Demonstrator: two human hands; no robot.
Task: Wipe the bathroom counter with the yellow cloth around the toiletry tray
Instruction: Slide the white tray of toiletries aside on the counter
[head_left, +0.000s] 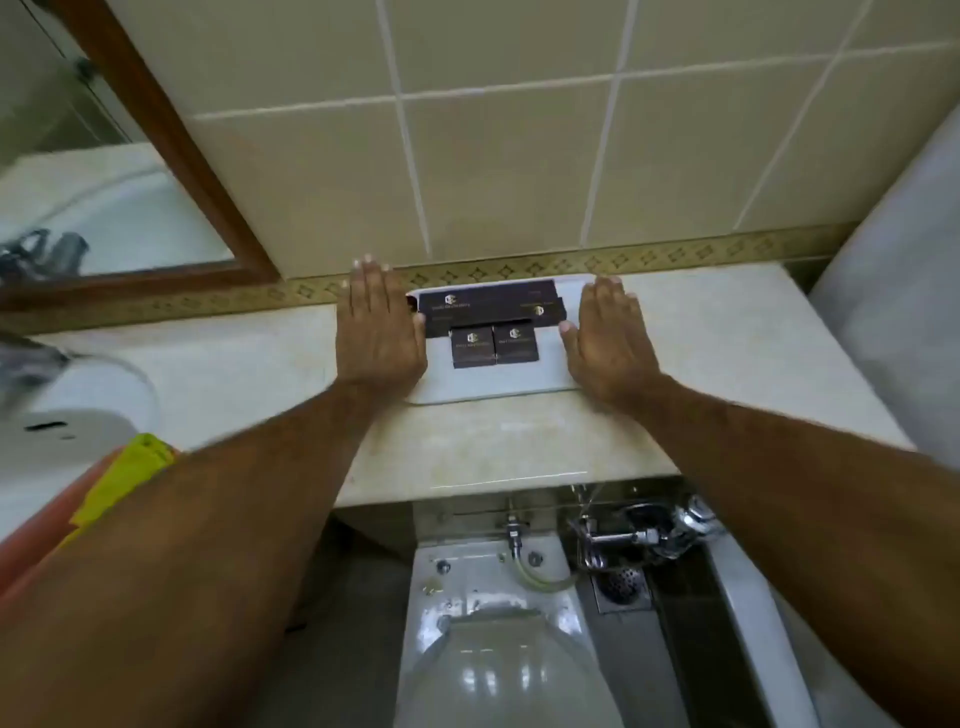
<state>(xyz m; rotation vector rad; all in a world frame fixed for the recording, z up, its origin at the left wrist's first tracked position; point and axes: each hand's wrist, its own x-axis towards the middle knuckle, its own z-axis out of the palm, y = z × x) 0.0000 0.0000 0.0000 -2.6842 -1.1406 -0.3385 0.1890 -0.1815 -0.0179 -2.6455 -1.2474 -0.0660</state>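
Right, yellow cloth (124, 478) is lying near-left, held by neither hand. Left hand (379, 332) and right hand (608, 343) are lying flat, open, flanking toiletry tray (498, 384) w/ boxes (493, 343) on table (234, 374); shift it evenly, then wipe.

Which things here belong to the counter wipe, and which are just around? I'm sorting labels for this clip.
Job:
yellow cloth, at the left forearm
counter
toiletry tray
left hand and right hand, flat at the tray's sides

Just around:
dark boxes
mirror
sink
toilet
floor drain
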